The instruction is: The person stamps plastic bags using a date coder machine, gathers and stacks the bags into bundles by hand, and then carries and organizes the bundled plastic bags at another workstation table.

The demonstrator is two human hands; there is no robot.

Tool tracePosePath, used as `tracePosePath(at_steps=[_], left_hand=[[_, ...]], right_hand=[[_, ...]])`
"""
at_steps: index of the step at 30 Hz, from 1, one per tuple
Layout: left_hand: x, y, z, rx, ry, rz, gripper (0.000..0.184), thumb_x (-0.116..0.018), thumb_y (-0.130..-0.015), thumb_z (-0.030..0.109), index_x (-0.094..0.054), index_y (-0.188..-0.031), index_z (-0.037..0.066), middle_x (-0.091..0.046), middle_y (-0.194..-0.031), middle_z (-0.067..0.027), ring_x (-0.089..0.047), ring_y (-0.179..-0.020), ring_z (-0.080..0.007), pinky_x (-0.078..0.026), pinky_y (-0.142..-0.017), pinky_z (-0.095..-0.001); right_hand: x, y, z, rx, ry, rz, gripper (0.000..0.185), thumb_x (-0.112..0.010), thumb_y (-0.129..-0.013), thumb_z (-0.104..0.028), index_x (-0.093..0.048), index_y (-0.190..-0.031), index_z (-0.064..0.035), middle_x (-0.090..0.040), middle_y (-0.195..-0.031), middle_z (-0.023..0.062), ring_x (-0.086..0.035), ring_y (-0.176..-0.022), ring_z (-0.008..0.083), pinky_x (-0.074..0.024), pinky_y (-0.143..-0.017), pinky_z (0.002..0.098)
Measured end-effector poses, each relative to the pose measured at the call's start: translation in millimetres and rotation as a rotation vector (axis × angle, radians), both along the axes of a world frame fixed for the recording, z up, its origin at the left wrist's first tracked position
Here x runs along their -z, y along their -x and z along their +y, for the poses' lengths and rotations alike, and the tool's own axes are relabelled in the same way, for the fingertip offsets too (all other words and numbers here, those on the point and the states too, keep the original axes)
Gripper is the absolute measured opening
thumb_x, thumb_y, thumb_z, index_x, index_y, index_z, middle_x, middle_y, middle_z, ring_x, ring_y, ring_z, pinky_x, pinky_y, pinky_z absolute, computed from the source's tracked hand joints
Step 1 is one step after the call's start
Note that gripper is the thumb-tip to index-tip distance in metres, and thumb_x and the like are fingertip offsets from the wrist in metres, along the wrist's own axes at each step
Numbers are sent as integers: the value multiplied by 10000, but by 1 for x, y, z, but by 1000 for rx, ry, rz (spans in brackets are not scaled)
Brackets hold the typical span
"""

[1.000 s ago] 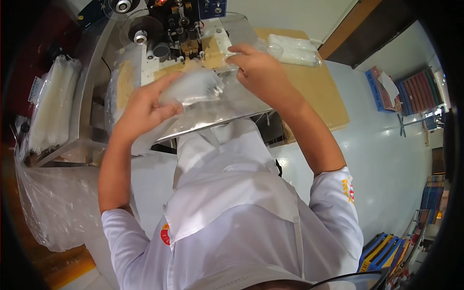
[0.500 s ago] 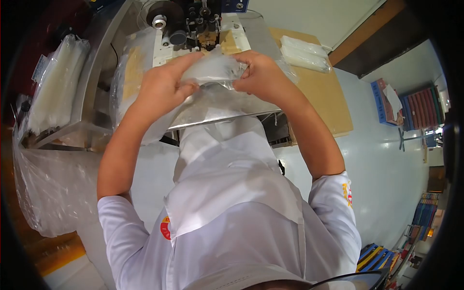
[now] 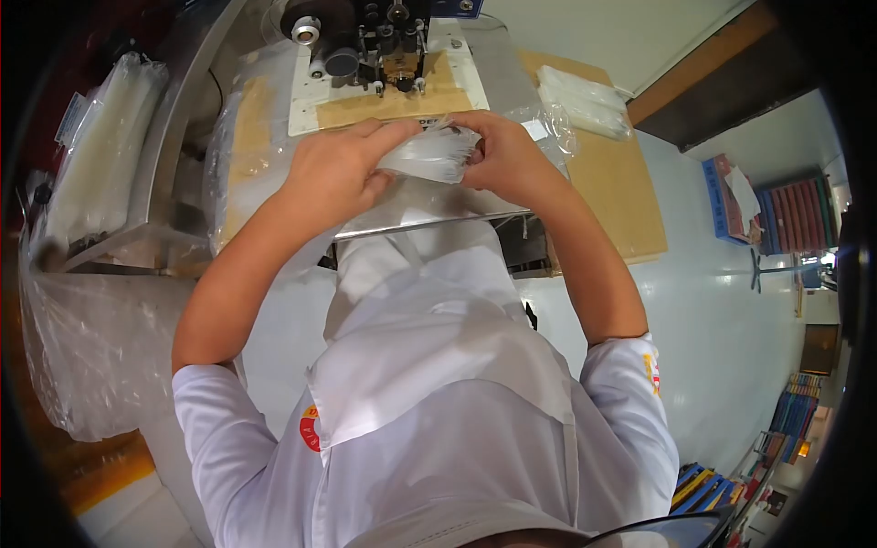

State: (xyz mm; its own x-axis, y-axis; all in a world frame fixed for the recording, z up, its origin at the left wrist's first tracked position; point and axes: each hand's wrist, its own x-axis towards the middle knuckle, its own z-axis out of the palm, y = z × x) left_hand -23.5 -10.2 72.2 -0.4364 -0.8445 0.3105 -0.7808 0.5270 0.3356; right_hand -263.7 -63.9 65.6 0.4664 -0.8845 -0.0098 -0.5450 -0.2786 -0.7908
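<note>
A stack of clear plastic bags (image 3: 427, 155) is held between both hands, just in front of the machine (image 3: 388, 46). My left hand (image 3: 343, 169) grips its left end, thumb below and fingers on top. At the right end, my right hand (image 3: 507, 160) pinches the bunched edges between thumb and fingers. Under the hands lies the metal worktop (image 3: 402, 212) with its front edge toward my body. Tan tape (image 3: 448, 99) covers part of the machine's white base plate.
Bundles of clear bags (image 3: 585, 100) lie on a tan board (image 3: 630, 201) at the right. More long bags (image 3: 105, 155) rest on a metal shelf at the left, with a large plastic sheet (image 3: 91, 356) hanging below. Coloured binders (image 3: 799, 215) stand far right.
My right hand has come down from beside the machine and closed on the stack's right end. Both hands are closer together, and the view has shifted slightly.
</note>
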Motion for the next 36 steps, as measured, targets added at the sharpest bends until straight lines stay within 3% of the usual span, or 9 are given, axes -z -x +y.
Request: tracePosePath(at_steps=[4, 7, 10, 16, 19, 22, 31, 36], left_hand=[[0, 2, -3, 18, -24, -52, 593, -768, -750, 99, -603, -1316, 166, -693, -1080, -91, -688, -831, -289, -540, -716, -394], [4, 2, -5, 48, -36, -65, 608, -777, -734, 120, -599, -1313, 175, -685, -1047, -86, -685, -825, -296, -535, -706, -404], [4, 5, -5, 68, -47, -118, 626, -781, -719, 129, -590, -1313, 175, -676, -1024, -81, -685, -835, -296, -531, -699, -411], [11, 10, -13, 60, -59, -134, 606, -750, -728, 123, -579, -1307, 169, -684, -1068, -87, -684, -867, -309, -528, -710, -430], [14, 16, -22, 33, -97, -122, 590, -727, -745, 131, -572, -1313, 159, -694, -1096, -101, -683, -891, -325, -529, -735, -443], [19, 15, -33, 32, -101, -99, 564, -706, -761, 142, -568, -1308, 156, -707, -1056, -117, -686, -905, -330, -531, -757, -450], [21, 6, -49, 127, -115, -140, 611, -721, -736, 150, -556, -1324, 128, -713, -991, -136, -689, -864, -330, -533, -748, -442], [10, 8, -57, 195, -218, -260, 654, -755, -723, 172, -534, -1336, 113, -708, -898, -114, -692, -826, -322, -531, -723, -435]], right_hand=[[9, 2, 7, 38, 100, 4, 663, -744, -678, 8, -607, -1327, -2, -622, -877, 17, -526, -711, 78, -483, -651, 236], [10, 5, 10, 115, 24, -59, 676, -747, -640, 10, -607, -1301, 31, -641, -1195, 158, -662, -786, 201, -556, -739, 312], [23, 6, 16, 72, 93, -177, 612, -735, -701, -10, -623, -1303, -13, -650, -1013, 36, -540, -711, 90, -488, -660, 235], [29, 8, 17, -26, 168, -142, 585, -693, -715, -1, -625, -1295, -29, -650, -1113, 70, -545, -690, 108, -496, -656, 246], [25, 6, 12, 37, 53, -80, 597, -686, -685, 25, -615, -1277, 39, -617, -1241, 144, -656, -765, 196, -544, -694, 316], [18, 7, 10, -12, 64, -80, 674, -743, -664, -4, -582, -1315, 64, -580, -1282, 164, -660, -775, 210, -553, -708, 324], [30, 7, 10, -87, 219, -84, 1024, -943, -540, -268, -503, -1406, 55, -514, -1366, 133, -596, -808, 183, -537, -753, 288], [25, 1, 5, 44, 148, -64, 746, -868, -668, -214, -592, -1301, 68, -602, -1246, 167, -649, -804, 228, -541, -745, 342]])
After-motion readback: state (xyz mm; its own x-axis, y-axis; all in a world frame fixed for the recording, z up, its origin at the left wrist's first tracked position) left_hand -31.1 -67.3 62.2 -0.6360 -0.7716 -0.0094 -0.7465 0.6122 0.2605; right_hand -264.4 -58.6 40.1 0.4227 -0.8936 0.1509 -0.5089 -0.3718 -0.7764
